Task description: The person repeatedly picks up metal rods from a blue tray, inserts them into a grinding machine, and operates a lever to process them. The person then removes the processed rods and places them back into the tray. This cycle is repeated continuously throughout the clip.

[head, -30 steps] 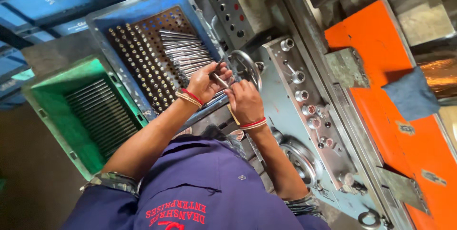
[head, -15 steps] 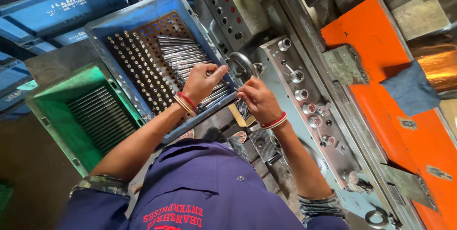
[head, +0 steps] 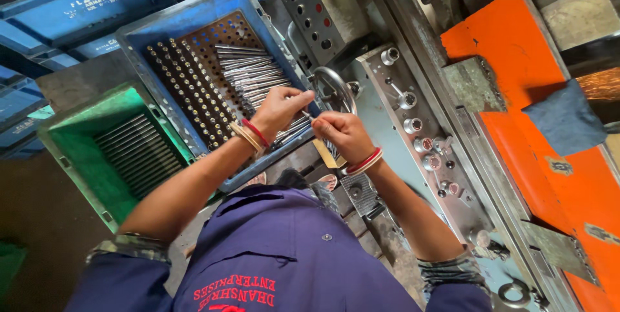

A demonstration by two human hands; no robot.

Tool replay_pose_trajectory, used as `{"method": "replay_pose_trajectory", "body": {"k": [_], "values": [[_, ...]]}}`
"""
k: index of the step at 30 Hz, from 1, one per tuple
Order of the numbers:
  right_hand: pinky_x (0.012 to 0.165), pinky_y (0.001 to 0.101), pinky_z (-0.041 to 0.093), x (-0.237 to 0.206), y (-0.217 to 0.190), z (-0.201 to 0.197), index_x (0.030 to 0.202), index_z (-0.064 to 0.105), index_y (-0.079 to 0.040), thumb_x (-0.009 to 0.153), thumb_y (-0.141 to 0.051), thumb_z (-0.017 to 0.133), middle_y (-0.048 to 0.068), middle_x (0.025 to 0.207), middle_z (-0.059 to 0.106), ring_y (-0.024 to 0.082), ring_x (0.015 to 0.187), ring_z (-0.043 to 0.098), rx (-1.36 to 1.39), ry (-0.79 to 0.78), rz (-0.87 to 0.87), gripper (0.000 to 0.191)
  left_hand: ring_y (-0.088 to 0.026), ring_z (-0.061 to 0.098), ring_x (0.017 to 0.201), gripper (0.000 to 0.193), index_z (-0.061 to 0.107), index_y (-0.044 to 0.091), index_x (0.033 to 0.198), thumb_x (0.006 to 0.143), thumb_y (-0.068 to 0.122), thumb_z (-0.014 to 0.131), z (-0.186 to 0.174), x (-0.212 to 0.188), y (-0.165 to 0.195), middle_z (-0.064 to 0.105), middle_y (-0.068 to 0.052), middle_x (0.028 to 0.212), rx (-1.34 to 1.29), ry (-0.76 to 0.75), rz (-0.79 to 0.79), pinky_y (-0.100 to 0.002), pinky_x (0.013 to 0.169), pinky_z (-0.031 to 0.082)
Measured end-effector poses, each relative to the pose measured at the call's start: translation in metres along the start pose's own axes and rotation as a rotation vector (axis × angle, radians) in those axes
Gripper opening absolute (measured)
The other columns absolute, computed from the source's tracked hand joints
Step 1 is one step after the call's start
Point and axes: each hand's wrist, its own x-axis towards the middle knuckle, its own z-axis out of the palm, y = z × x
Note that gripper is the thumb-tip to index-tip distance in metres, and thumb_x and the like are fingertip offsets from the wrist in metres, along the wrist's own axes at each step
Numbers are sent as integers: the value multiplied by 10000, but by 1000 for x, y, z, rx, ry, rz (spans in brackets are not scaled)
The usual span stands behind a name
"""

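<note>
Grey machine front with orange panel (head: 516,92), blue crate (head: 194,21) of steel rods (head: 248,70), green bin (head: 84,150) beside, left hand (head: 278,108) and right hand (head: 342,134) each pinching a thin rod (head: 303,114) over the crate, handwheel (head: 332,89) just behind.

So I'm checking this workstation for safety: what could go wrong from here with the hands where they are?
1. Both hands, left hand and right hand, share one thin metal rod right beside the handwheel; knuckles could get knocked.
2. The left hand hovers over loose rods in the blue crate; a slip could scatter them.
3. Wrist bangles might snag on machine knobs.
</note>
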Motion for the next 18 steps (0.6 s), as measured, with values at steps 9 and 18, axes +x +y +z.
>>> {"method": "replay_pose_trajectory", "body": {"k": [9, 18], "values": [[493, 285, 207, 7, 7, 25, 679, 608, -18, 945, -220, 686, -56, 586, 457, 38, 523, 346, 655, 257, -46, 343, -4, 453, 560, 312, 725, 66, 765, 1015, 250, 690, 12, 20, 29, 560, 68, 607, 228, -36, 641, -213, 485, 309], [496, 285, 282, -87, 113, -48, 829, 651, -13, 1044, -247, 658, -17, 588, 450, 63, 539, 387, -393, 734, -113, 317, -107, 480, 613, 286, 554, 180, 1119, 1033, 453, 563, -129, 57, -20, 532, 39, 740, -745, 153, -17, -284, 577, 418]]}}
